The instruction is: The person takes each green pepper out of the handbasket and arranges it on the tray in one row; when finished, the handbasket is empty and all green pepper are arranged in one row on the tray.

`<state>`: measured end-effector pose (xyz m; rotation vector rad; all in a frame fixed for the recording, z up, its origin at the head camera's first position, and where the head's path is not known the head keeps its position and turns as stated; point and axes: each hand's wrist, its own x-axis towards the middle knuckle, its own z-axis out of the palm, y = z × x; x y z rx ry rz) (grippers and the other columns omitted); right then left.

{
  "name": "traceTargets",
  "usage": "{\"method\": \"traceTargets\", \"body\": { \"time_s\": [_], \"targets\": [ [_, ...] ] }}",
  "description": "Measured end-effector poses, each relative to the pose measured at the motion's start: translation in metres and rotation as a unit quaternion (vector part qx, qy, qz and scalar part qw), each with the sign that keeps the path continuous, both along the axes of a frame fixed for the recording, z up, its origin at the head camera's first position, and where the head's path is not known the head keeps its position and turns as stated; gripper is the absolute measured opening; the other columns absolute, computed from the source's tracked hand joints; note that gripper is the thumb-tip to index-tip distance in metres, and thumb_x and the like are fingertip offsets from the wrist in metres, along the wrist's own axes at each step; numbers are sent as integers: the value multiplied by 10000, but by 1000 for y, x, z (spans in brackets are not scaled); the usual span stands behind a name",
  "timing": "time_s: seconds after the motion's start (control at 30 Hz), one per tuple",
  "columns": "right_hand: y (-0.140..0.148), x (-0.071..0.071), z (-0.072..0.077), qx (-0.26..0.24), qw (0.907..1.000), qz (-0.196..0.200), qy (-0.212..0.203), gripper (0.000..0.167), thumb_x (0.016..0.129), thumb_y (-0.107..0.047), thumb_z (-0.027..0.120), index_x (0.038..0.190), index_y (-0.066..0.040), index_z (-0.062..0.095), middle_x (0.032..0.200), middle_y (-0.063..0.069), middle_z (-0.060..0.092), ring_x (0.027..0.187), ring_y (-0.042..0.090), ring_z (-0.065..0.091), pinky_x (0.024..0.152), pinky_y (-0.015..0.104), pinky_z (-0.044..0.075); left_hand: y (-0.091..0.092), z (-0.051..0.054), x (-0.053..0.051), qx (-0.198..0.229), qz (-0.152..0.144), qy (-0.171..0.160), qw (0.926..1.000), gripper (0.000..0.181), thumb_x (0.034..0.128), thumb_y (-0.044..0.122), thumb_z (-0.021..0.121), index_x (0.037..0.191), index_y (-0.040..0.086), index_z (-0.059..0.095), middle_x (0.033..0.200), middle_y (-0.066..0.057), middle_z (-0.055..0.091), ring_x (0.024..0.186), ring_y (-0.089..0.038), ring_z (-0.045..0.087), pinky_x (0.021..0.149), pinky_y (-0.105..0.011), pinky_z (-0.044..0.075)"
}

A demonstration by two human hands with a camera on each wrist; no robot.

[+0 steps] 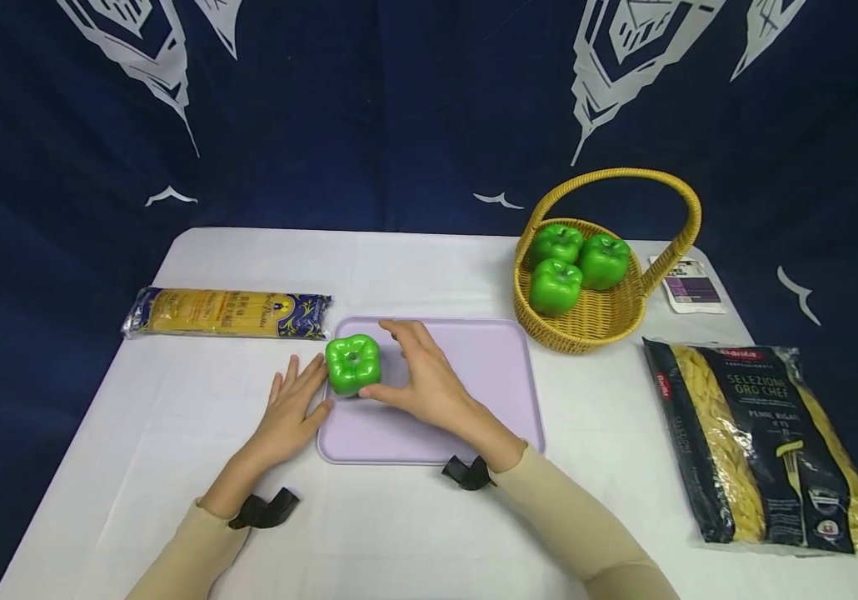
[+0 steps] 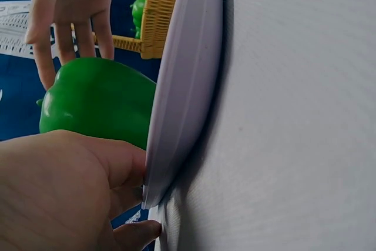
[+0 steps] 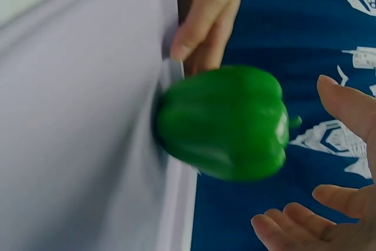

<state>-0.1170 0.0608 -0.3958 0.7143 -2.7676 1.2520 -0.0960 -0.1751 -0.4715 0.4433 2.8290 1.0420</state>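
Grip is spread, pinching nothing — right hand (image 1: 429,379) has thumb and fingers wide apart beside the pepper (image 1: 354,367), and the right wrist view shows a gap between them. Left hand (image 1: 290,417) has its fingers straight and spaced at the left edge of the tray (image 1: 481,400), just beside the pepper; can't tell if it touches either.

Pepper stands upright on the tray's left end, stem up, probably because its base is steadiest that way. Right hand's wide spread suits a bulky, glossy thing; left hand likely guards that side, maybe steadies the tray. Basket (image 1: 571,340) walls keep the other peppers (image 1: 556,286) bunched. Both pasta packs lie flat toward the table's sides, likely leaving room for the hands.

Counts: four peppers — one on the tray, three in the basket. One tray, one basket. Two pasta packs: one long yellow pack (image 1: 230,312), one penne bag (image 1: 766,450). One small packet (image 1: 693,287), partly hidden behind the basket handle. Two hands.
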Motion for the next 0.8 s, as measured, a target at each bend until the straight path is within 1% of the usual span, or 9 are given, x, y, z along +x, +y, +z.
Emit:
{"method": "traceTargets", "body": {
  "time_s": [0.13,0.27,0.33,0.47,0.57,0.8],
  "targets": [
    [16,-1,5,-75,9998,-92,137,858,741,-329,858,1439,-86,422,1362,118,483,1237,299,532,979,382,517,0,0,0,8,6,0,10000,594,963,147,539,1499,-5,331,1596,-225,222,1482,-491,-25,1148,-675,-77],
    [39,-2,9,-100,9994,-253,234,838,755,-318,850,1439,-89,424,1364,116,488,1232,288,523,1003,396,501,-1,-1,0,7,-1,7,10000,595,965,151,538,1500,-5,330,1596,-225,222,1483,-489,-21,1151,-669,-77],
    [53,-3,12,-134,9986,-366,357,832,751,-299,854,1432,-78,431,1359,129,497,1226,296,525,1006,417,499,0,0,0,7,-6,13,10000,595,966,151,538,1501,-1,329,1596,-224,222,1482,-490,-19,1152,-668,-77],
    [83,-10,16,-228,9947,-714,701,817,732,-233,872,1404,-36,452,1336,155,513,1211,311,533,984,468,509,0,1,0,-12,0,8,10000,595,965,152,537,1501,0,329,1597,-224,221,1483,-489,-19,1153,-667,-77],
    [104,-15,19,-233,9905,-1029,878,807,725,-188,875,1392,-8,458,1329,180,516,1210,322,529,975,482,509,-1,1,0,-31,9,10,10000,594,964,152,538,1499,-4,332,1596,-225,222,1483,-489,-17,1153,-668,-76],
    [148,-25,30,-321,9799,-1663,1053,779,739,-87,853,1386,49,441,1311,249,485,1225,371,517,978,512,499,0,1,0,-23,1,-4,10000,594,963,150,535,1499,-5,331,1597,-223,221,1483,-488,-17,1152,-668,-77]
  ]
}}
